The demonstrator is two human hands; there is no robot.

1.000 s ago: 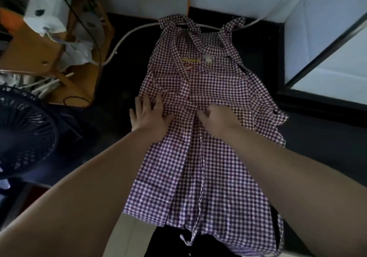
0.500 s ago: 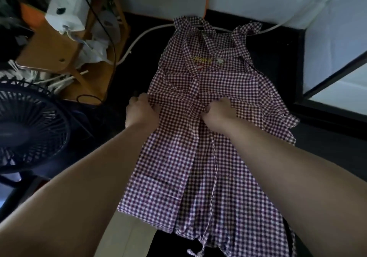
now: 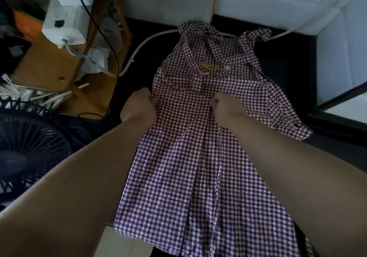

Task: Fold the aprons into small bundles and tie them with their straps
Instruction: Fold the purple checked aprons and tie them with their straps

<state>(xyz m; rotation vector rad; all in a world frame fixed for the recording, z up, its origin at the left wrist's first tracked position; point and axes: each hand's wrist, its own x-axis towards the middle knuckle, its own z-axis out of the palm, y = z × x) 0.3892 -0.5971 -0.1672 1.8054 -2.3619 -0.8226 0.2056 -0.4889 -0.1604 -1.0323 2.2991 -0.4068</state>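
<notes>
Forearms stretch forward from the lower corners, both bare, with the wrists roughly level. The left grip (image 3: pixel 139 108) is curled into a fist, knuckles up, and pinches the left edge of the checked apron (image 3: pixel 178 167) about halfway along its length. The right grip (image 3: pixel 228 109) is likewise curled, fingers tucked under, clutching the cloth at a lengthwise fold near the apron's middle. The two are apart, with a band of fabric between them. The apron lies lengthwise on the dark table (image 3: pixel 288 62), bib and neck straps (image 3: pixel 256 36) at the far end, hem nearest the person. A dark fan (image 3: pixel 29 147) stands to the left.
</notes>
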